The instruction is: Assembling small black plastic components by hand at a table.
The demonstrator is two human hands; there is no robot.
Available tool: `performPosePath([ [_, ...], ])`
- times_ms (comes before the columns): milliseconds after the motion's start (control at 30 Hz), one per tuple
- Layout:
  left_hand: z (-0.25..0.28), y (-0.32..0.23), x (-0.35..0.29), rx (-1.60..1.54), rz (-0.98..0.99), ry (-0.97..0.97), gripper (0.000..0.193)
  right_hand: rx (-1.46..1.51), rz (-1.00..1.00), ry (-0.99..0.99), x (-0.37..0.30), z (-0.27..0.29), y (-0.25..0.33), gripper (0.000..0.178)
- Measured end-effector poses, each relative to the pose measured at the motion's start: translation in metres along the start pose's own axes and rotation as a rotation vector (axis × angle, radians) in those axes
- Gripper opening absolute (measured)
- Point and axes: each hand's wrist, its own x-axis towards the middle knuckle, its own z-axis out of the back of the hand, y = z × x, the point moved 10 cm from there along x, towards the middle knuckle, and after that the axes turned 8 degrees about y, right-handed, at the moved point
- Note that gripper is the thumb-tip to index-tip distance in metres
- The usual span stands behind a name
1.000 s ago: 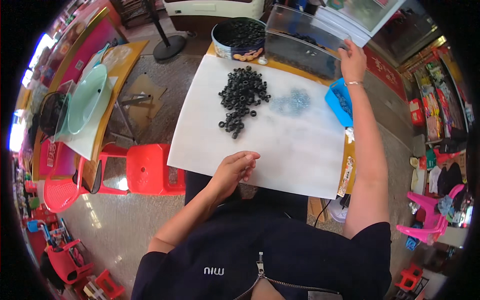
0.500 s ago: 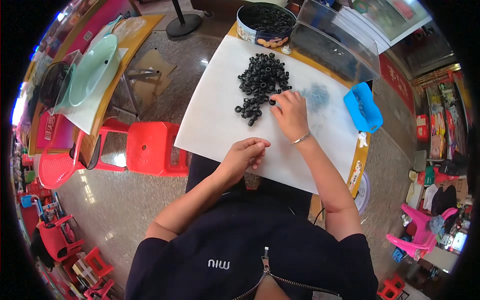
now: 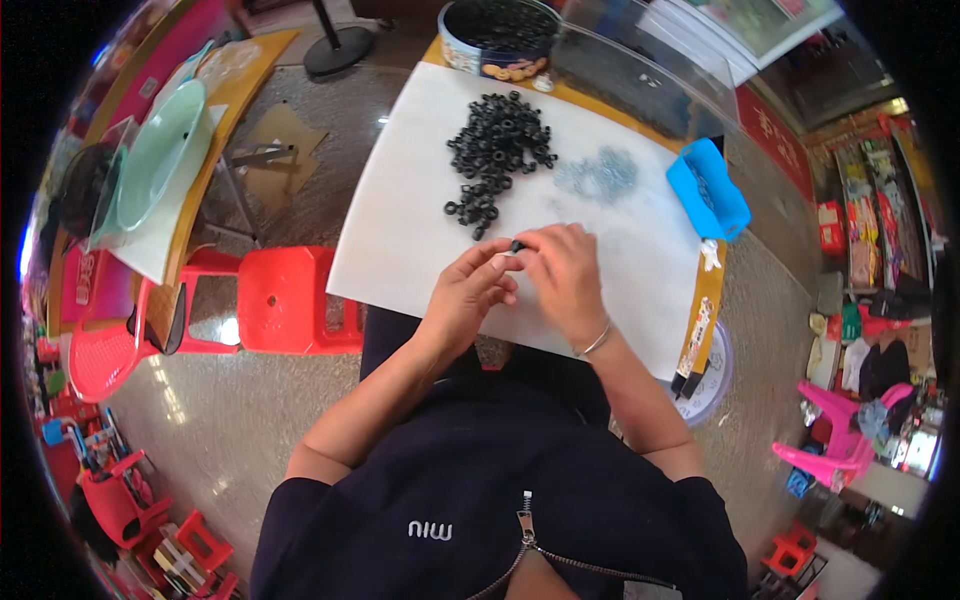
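A small black ring-shaped piece [image 3: 517, 246] sits between the thumb and fingers of my right hand [image 3: 568, 280]. My left hand [image 3: 462, 300] is closed beside it, thumb against the curled fingers. Something small and pale shows at its fingertips, too small to name. The hands meet over the near part of a white sheet [image 3: 400, 215] on a table. Beyond them lies a pile of similar black pieces [image 3: 495, 140]. To the right of the pile, tiny bluish bits [image 3: 602, 176] are scattered on the sheet.
At the table's far edge stand a round tin [image 3: 470, 55] of black pieces and a clear plastic box [image 3: 640, 85]. A blue basket [image 3: 735, 215] sits at the right edge. A red stool [image 3: 280, 300] is to the left, near a side table with a pale green basin [image 3: 160, 165].
My right hand has drawn back from the pile with a black piece and come up against my left hand. The view has shifted slightly.
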Motion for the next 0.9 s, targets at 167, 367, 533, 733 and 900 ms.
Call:
performPosePath([
  [167, -0.003, 0.019, 0.006, 0.016, 0.005, 0.005, 0.027, -0.001, -0.091, -0.051, -0.035, -0.003, 0.012, 0.025],
  [367, 0.004, 0.021, 0.004, 0.047, 0.070, -0.026, 0.022, 0.035, -0.246, -0.191, -0.067, 0.025, -0.030, 0.020],
  [533, -0.003, 0.022, 0.004, 0.080, 0.072, -0.028, 0.019, -0.077, -0.386, -0.245, -0.093, 0.055, -0.082, 0.011],
  [733, -0.008, 0.027, 0.007, 0.126, 0.097, -0.020, 0.020, -0.153, -0.365, -0.192, -0.086, 0.038, -0.082, 0.013],
  [900, -0.008, 0.025, 0.005, 0.112, 0.106, -0.008, 0.024, -0.173, -0.349, -0.196, -0.085, 0.033, -0.077, 0.011],
])
